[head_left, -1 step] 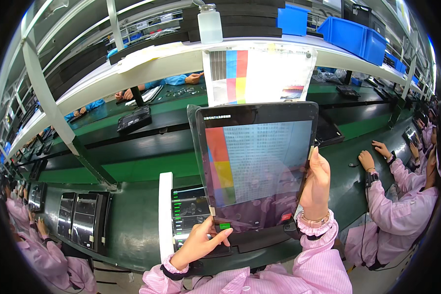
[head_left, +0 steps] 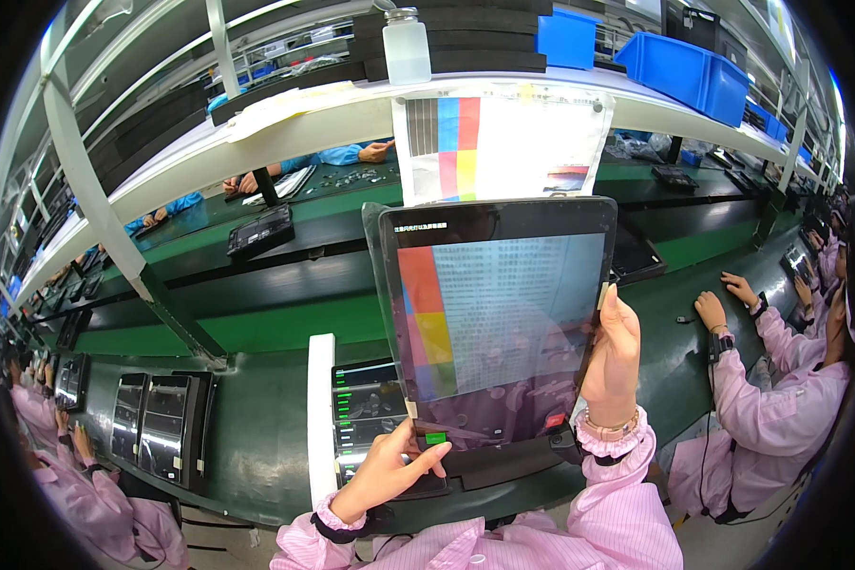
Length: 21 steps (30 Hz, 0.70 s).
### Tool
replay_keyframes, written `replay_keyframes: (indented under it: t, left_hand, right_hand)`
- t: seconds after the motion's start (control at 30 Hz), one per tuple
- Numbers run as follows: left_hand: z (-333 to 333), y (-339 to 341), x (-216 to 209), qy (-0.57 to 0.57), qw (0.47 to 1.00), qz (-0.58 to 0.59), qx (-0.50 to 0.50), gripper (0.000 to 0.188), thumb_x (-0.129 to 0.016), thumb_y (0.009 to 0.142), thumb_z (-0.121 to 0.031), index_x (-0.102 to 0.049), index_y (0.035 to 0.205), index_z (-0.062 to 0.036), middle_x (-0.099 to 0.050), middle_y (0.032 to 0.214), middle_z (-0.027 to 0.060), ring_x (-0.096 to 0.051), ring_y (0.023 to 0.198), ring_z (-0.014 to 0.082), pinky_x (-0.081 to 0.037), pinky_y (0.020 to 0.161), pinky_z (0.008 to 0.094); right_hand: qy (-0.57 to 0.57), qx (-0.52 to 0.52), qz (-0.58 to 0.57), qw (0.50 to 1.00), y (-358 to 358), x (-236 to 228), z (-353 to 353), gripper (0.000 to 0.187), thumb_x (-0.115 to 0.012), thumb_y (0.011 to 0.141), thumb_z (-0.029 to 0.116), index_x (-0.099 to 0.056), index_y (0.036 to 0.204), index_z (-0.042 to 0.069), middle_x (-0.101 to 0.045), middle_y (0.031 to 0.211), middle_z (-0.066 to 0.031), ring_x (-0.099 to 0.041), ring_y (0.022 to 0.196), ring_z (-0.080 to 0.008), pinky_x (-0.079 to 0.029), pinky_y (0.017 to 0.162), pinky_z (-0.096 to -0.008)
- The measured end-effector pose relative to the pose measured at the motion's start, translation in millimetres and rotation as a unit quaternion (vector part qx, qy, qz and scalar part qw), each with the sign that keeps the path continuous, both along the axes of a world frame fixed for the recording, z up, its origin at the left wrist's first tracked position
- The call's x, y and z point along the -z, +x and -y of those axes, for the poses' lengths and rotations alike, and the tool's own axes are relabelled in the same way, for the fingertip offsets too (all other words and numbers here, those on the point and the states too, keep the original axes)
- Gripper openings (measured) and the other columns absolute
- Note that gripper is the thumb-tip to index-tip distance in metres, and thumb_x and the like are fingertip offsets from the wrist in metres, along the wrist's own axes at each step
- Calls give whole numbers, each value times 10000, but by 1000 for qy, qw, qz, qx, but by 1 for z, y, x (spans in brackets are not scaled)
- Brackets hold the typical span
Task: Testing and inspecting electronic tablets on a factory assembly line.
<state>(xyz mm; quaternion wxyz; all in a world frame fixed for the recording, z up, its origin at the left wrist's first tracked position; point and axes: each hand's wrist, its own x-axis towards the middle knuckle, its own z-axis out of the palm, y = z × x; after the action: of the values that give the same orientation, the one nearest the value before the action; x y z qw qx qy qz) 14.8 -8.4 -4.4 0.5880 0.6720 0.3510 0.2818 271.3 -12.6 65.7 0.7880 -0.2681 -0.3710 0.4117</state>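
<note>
Tablet point(head_left: 508, 328) gripped by left hand point(head_left: 382, 475) and right hand point(head_left: 611, 366)
Above table's point(head_left: 261, 418) near edge, it should be kept steady.

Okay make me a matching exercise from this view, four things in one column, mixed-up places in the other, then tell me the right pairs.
Things
1. tablet
2. bottle
3. colour chart
4. white bar

Places
A. at the shelf's front edge
B. left of the screen with green marks
C. gripped at its right edge by the right hand
D. on top of the shelf

Pairs: 1-C, 2-D, 3-A, 4-B
</note>
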Motion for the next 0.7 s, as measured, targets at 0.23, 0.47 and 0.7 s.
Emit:
replay_keyframes:
  t: [0.23, 0.47, 0.7]
  left_hand:
    - [0, 1, -1, 19, 1000, 10, -18, 280, -630, 894, -162, -538, 1074, 31, -659, 836, 85, -674, 724, 145, -510, 644, 259]
    - [0, 2, 0, -6, 1000, 13, -6, 270, -619, 902, -170, -544, 1058, 38, -656, 837, 75, -674, 718, 142, -505, 620, 251]
    - [0, 1, 1, 6, 1000, 7, -4, 255, -601, 914, -170, -545, 1052, 37, -648, 836, 78, -675, 715, 150, -497, 613, 248]
  right_hand:
    - [20, -15, 17, 1000, 1, -1, 2, 365, -404, 1008, 273, -571, 1057, -47, -636, 977, -88, -607, 832, -134, -505, 749, -276]
    - [20, -5, 20, 1000, 1, -1, 1, 361, -407, 1007, 269, -571, 1064, -47, -637, 990, -87, -607, 841, -132, -500, 756, -269]
    - [-11, 25, -5, 1000, -6, -6, 5, 238, -494, 974, 258, -613, 925, 57, -609, 862, 25, -517, 749, -64, -386, 687, -212]
